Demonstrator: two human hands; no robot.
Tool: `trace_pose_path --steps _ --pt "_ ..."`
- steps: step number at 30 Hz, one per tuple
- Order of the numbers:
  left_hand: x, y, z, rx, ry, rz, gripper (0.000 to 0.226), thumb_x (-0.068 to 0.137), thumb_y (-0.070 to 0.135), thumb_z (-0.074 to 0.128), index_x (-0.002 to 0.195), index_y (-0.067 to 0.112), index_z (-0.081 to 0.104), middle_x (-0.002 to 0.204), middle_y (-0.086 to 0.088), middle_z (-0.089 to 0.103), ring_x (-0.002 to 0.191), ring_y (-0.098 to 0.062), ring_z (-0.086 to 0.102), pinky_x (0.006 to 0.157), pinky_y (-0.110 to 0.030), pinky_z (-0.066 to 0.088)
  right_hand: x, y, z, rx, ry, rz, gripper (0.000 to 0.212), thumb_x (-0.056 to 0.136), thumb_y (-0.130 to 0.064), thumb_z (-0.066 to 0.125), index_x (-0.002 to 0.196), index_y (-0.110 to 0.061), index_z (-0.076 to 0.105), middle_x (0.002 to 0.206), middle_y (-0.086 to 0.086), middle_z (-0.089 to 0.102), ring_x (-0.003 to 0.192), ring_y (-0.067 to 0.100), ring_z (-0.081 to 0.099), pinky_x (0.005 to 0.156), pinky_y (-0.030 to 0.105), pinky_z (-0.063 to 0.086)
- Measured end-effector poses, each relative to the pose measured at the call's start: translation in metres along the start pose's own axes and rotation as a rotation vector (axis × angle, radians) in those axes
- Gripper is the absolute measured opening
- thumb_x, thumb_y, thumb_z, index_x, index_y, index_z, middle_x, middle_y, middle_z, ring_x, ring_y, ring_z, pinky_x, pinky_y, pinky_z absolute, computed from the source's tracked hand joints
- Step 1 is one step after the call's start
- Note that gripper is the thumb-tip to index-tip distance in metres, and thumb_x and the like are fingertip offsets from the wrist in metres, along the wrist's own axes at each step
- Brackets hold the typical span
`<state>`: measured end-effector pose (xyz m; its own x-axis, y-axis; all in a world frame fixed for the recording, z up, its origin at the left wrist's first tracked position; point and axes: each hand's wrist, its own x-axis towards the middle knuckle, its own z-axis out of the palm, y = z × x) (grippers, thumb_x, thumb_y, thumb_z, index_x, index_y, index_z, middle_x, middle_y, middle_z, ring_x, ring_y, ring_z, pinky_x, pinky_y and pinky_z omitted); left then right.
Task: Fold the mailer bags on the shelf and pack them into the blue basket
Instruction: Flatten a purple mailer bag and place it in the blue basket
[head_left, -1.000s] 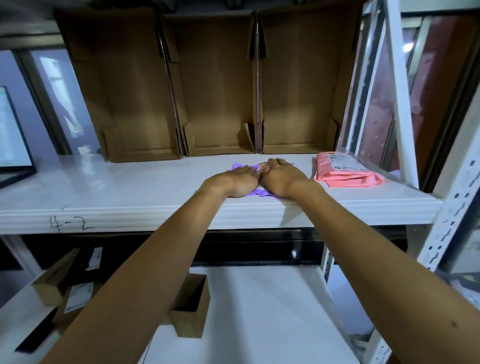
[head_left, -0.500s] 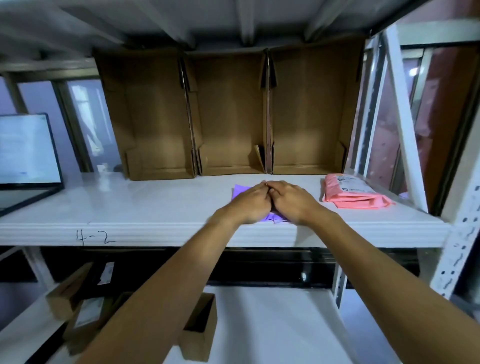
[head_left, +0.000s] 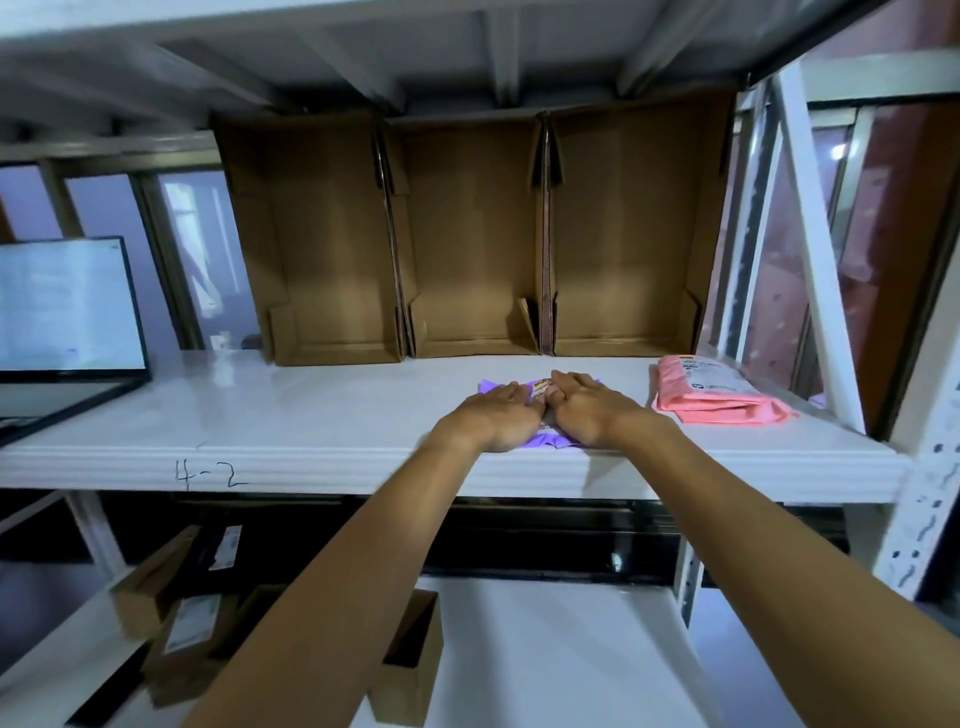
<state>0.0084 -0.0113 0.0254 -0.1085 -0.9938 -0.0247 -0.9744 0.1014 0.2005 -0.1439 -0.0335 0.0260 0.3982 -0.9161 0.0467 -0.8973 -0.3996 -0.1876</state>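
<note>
Two flat palms, the left hand (head_left: 493, 418) and right hand (head_left: 587, 410), press the purple mailer bag (head_left: 488, 387) down near the front edge of the white shelf (head_left: 311, 415), fingers straight and gripping nothing. Slick plastic may spring open once the pressure lifts, or slide off the edge under a careless pull. A folded pink mailer bag (head_left: 711, 395) lies well to the right; no blue basket shows

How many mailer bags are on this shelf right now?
2. A purple mailer bag lies pressed under the left hand and right hand; a folded pink mailer bag lies to its right. The pink pile may hold more.
</note>
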Motion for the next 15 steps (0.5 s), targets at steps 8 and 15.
trace_pose_path --steps 8,15 --pt "-0.007 -0.009 -0.001 -0.012 -0.003 -0.090 0.074 0.102 0.064 0.014 0.162 0.021 0.008 0.169 0.003 0.002 0.155 -0.016 0.002 0.124 -0.037 0.004 0.000 -0.001 0.001 0.003 -0.018 0.040 0.061 0.097 -0.046 0.027 0.154 -0.022 0.022 0.163 0.002 0.017 0.149 0.028 0.016 0.114 0.049 0.026" --pt "-0.004 -0.013 0.003 0.017 0.033 -0.128 0.070 0.103 0.055 0.018 0.161 0.018 0.009 0.169 0.000 0.000 0.155 -0.016 -0.001 0.124 -0.043 0.000 -0.009 -0.007 -0.005 -0.145 -0.030 -0.030 0.051 0.106 -0.029 0.025 0.154 -0.009 0.025 0.166 0.001 0.005 0.150 0.029 0.008 0.118 0.049 0.020"
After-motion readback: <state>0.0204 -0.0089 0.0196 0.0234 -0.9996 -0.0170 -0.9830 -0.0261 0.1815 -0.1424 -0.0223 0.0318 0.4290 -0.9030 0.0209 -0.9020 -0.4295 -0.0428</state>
